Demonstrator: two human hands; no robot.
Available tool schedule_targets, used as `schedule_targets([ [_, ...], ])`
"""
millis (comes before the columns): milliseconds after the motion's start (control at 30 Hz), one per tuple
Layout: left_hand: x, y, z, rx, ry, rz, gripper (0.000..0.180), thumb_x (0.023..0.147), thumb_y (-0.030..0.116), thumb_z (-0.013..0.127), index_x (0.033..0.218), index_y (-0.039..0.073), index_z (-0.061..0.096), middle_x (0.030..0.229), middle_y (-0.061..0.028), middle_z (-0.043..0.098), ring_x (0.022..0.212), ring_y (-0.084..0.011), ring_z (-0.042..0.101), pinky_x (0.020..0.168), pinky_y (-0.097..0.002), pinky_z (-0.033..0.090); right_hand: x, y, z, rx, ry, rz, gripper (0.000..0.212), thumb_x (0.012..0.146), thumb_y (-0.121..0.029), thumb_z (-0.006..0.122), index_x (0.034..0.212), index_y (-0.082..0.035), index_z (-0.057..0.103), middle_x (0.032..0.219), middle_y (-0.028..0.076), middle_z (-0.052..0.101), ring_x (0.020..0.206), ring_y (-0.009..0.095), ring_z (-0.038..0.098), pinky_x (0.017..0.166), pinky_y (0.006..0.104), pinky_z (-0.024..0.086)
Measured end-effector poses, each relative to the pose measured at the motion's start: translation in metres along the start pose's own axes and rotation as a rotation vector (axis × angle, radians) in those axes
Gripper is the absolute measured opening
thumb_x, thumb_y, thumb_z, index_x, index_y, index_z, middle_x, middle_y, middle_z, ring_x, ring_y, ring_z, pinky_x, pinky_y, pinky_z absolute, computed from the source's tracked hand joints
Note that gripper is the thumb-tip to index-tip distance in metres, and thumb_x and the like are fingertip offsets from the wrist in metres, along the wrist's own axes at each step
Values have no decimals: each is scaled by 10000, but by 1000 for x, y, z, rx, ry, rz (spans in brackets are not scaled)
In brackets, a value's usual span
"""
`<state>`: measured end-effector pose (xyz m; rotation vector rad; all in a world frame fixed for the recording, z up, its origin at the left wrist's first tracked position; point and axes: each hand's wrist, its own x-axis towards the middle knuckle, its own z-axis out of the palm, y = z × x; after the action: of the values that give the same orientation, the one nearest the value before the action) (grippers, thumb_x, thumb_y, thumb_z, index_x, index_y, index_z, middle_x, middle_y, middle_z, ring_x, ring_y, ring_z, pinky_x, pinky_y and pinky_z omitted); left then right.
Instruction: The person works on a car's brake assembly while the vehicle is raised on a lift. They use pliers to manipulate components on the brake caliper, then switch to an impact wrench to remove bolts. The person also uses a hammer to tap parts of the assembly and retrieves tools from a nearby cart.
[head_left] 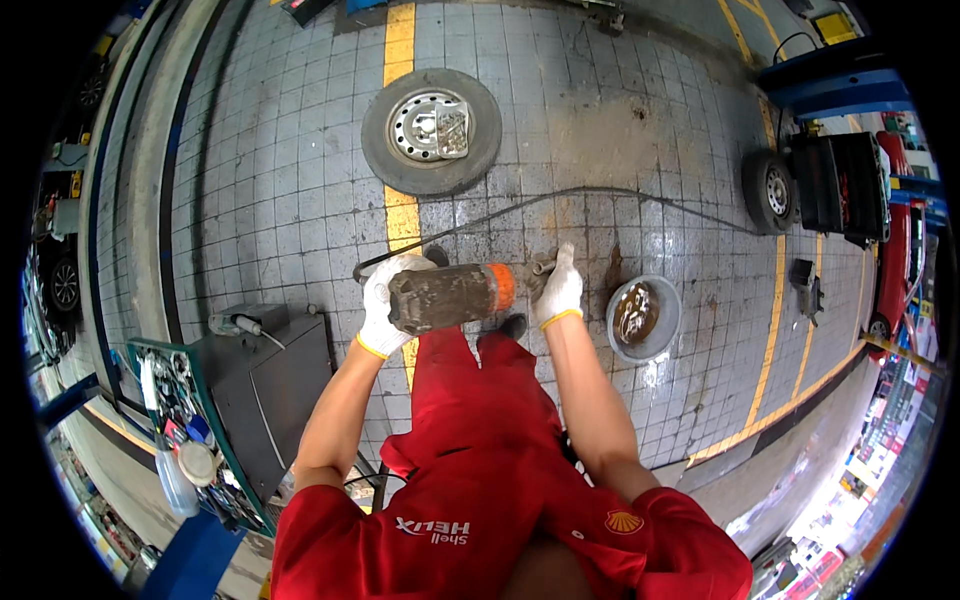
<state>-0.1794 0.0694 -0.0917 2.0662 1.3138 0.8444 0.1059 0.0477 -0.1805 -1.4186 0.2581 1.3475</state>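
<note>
My gloved left hand (382, 310) is grasping the dark cylindrical tool (445, 299) by its left end and is the nearer hand, touching it. The tool is spanning the gap between my hands, long axis running left to right, orange end (502, 287) pointing rightward. Just beyond that end, apart from it, my right hand (561, 291) is apparently gripping a small metal part (542, 267). Right of the tool, a grey basin (672, 318) is standing.

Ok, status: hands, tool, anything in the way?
Left hand gripping dark, orange-ended tool. Right hand holding small metal part. Tool's orange end faces right hand. Possible snags: black hose across floor ahead, grey basin to the right.
</note>
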Motion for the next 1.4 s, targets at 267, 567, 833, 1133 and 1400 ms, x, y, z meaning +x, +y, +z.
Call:
schedule_targets([
  [267, -28, -241, 55, 511, -722, -711, 484, 857, 566, 698, 942, 98, 785, 918, -168, 775, 946, -311, 750, 892, -406, 577, 96, 19, 15, -316, -25, 148, 246, 1051, -368, 624, 1011, -134, 561, 821, 49, 606, 631, 184, 582, 548, 330, 489],
  [567, -16, -468, 159, 473, -693, -998, 335, 842, 403, 712, 1113, 215, 769, 1035, -211, 751, 1022, -387, 722, 871, -477, 583, 337, 156, -41, -756, -34, 164, 594, 1003, -263, 691, 1479, 4, 457, 824, 113, 659, 605, 149, 635, 599, 287, 588],
  [833, -37, -636, 295, 738, -980, -914, 370, 885, 394, 647, 1109, 103, 691, 1064, -209, 743, 1026, -422, 701, 868, -514, 562, 543, 250, -97, -1594, 90, -88, 662, 1008, -512, 527, 1458, -28, 481, 1238, 294, 678, 1206, 499, 607, 1023, 523, 493],
  [1133, -73, -707, 369, 694, -1030, -921, 434, 882, 420, 682, 1201, 135, 610, 1150, -183, 734, 1046, -417, 695, 862, -531, 552, 639, 343, -159, -1809, 192, -36, 470, 1059, -387, 468, 1321, 2, 486, 1168, 301, 699, 1045, 481, 694, 922, 537, 556],
  [1400, -73, -717, 378, 800, -961, -842, 585, 928, 348, 696, 1449, 225, 458, 1399, -240, 586, 1190, -467, 637, 962, -532, 552, 638, 357, -208, -1870, 112, 172, 478, 1064, -441, 462, 1276, -15, 504, 1107, 277, 720, 965, 446, 728, 853, 514, 587],
])
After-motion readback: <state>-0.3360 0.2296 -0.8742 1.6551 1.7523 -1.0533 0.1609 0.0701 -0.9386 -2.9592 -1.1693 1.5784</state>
